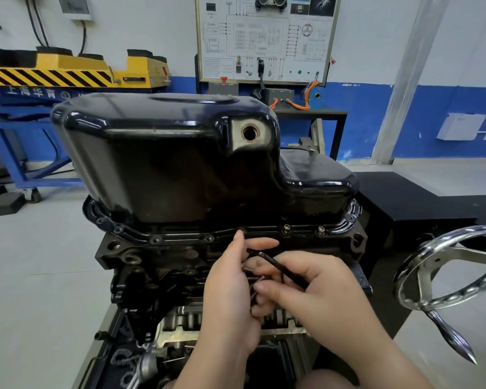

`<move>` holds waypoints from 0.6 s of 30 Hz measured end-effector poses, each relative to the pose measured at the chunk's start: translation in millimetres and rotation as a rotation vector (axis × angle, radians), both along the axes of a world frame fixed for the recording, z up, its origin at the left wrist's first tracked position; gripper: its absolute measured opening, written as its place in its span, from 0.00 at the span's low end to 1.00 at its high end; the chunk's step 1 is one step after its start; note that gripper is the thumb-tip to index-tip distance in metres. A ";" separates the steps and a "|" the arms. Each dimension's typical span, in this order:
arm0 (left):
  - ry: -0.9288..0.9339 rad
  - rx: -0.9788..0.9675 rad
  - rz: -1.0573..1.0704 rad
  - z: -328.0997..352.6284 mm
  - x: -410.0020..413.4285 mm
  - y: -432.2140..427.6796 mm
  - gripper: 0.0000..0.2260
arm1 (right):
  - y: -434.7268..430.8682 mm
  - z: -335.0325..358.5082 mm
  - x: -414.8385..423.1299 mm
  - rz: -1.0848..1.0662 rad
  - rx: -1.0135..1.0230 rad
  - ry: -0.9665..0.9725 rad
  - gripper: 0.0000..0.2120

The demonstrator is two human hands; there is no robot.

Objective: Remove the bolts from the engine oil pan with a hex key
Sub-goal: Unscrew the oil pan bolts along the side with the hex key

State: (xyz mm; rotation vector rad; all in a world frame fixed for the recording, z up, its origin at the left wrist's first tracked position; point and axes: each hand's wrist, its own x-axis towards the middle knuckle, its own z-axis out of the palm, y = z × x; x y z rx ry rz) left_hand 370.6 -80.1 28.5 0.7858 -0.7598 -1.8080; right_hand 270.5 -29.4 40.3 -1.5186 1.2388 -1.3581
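Note:
A glossy black oil pan [166, 153] sits upside down on the engine block [152, 265], its flange [180, 237] running along the near side. Two bolts [286, 228] [321, 229] stand raised in the flange at the right. My left hand [230, 290] is cupped below the flange, holding loose bolts [257, 277], with its index fingertip at a flange hole [242, 231]. My right hand [314, 293] grips a black L-shaped hex key [267, 258] and its fingers reach into the left palm.
A chrome handwheel [443, 270] with a pointed crank handle sticks out at the right. A black stand surface [410, 197] lies behind it. A yellow-and-blue lift [68, 71] and a wiring display board [264, 37] stand at the back wall.

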 end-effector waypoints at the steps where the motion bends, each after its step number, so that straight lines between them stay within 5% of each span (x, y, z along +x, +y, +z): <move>1: -0.003 -0.007 -0.014 -0.5 0.4 0.6 0.21 | 0.7 -3.4 1.7 -0.026 -0.018 -0.024 0.12; 12: 0.039 -0.032 -0.109 -12.7 9.1 1.8 0.07 | -1.6 -15.6 4.9 -0.218 0.005 -0.587 0.06; 18: -0.050 -0.238 -0.068 -12.8 12.2 8.4 0.14 | -6.8 -17.2 3.1 -0.127 0.110 -0.782 0.08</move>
